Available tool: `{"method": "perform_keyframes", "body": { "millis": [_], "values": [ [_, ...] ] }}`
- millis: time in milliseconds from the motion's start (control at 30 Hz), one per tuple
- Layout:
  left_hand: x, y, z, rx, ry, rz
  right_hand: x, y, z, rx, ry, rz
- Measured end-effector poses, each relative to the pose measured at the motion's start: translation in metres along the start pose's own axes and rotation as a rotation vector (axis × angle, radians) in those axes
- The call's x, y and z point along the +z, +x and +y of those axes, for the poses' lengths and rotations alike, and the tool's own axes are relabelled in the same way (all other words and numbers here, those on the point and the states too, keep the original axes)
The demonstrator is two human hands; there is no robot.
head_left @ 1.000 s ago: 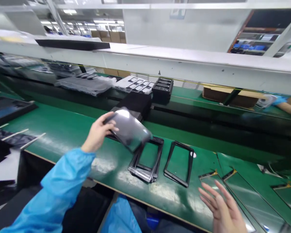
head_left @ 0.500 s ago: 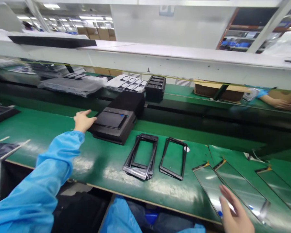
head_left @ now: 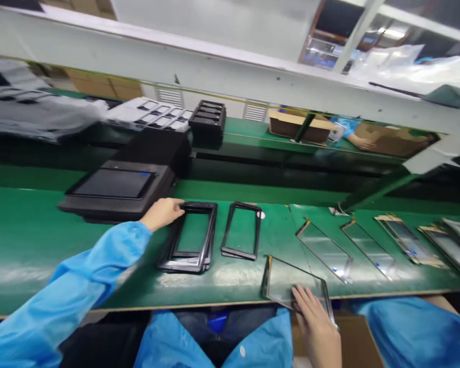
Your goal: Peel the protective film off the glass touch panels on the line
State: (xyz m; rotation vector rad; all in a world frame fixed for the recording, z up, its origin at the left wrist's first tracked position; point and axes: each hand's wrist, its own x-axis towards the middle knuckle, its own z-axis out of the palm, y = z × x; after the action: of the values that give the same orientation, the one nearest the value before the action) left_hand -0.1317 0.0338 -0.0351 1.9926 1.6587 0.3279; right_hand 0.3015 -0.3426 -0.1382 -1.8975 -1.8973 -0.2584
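My left hand (head_left: 161,212), in a blue sleeve, reaches over the green bench and its curled fingers rest on the top left corner of a stack of black rectangular frames (head_left: 189,243). A single black frame (head_left: 241,230) lies just right of that stack. My right hand (head_left: 316,324) is at the bench's front edge, fingers flat on a thin glass panel (head_left: 287,283) that sticks out over the edge. Behind my left hand a black tray with a dark screen in it (head_left: 117,191) sits on the bench.
More glass panels (head_left: 324,250) lie in a row to the right on the green bench (head_left: 30,240). Stacked black trays (head_left: 208,122) and white trays (head_left: 149,113) stand at the back. Another person's hand (head_left: 362,144) rests on the far bench by a cardboard box (head_left: 297,128).
My left hand left the black tray and moved right onto the frame stack. My right hand came down onto a glass panel, now at the front edge. The view swung right.
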Motion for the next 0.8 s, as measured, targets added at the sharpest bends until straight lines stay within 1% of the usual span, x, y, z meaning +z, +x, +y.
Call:
{"method": "perform_keyframes", "body": {
  "millis": [100, 167, 233, 300, 367, 400, 433, 500, 533, 600, 667, 733, 800],
  "values": [
    [-0.010, 0.002, -0.002, -0.042, -0.112, -0.008, -0.037, 0.019, -0.010, -0.036, 0.042, 0.114],
    [-0.020, -0.004, 0.002, -0.048, -0.217, -0.021, -0.056, 0.031, -0.017, 0.023, 0.103, 0.192],
    [-0.032, -0.018, 0.012, -0.030, -0.330, -0.050, -0.065, 0.041, -0.026, 0.176, 0.227, 0.263],
    [-0.040, -0.039, 0.030, 0.001, -0.471, -0.074, -0.065, 0.049, -0.041, 0.419, 0.407, 0.341],
    [-0.041, -0.065, 0.053, 0.026, -0.660, -0.081, -0.060, 0.059, -0.060, 0.671, 0.667, 0.360],
    [-0.037, -0.079, 0.065, 0.037, -0.766, -0.082, -0.057, 0.065, -0.072, 0.763, 0.820, 0.336],
    [-0.030, -0.092, 0.078, 0.048, -0.850, -0.097, -0.053, 0.071, -0.084, 0.815, 0.980, 0.290],
    [-0.012, -0.116, 0.102, 0.072, -0.970, -0.142, -0.048, 0.083, -0.107, 0.836, 1.236, 0.208],
    [-0.001, -0.126, 0.112, 0.080, -1.017, -0.161, -0.045, 0.088, -0.117, 0.835, 1.311, 0.199],
    [0.018, -0.141, 0.127, 0.090, -1.091, -0.177, -0.041, 0.095, -0.132, 0.839, 1.388, 0.192],
    [0.032, -0.150, 0.134, 0.105, -1.141, -0.153, -0.037, 0.097, -0.139, 0.852, 1.402, 0.193],
    [0.041, -0.154, 0.136, 0.125, -1.175, -0.123, -0.034, 0.097, -0.140, 0.860, 1.404, 0.200],
    [0.045, -0.155, 0.136, 0.140, -1.195, -0.111, -0.031, 0.095, -0.139, 0.872, 1.400, 0.214]
  ]
}}
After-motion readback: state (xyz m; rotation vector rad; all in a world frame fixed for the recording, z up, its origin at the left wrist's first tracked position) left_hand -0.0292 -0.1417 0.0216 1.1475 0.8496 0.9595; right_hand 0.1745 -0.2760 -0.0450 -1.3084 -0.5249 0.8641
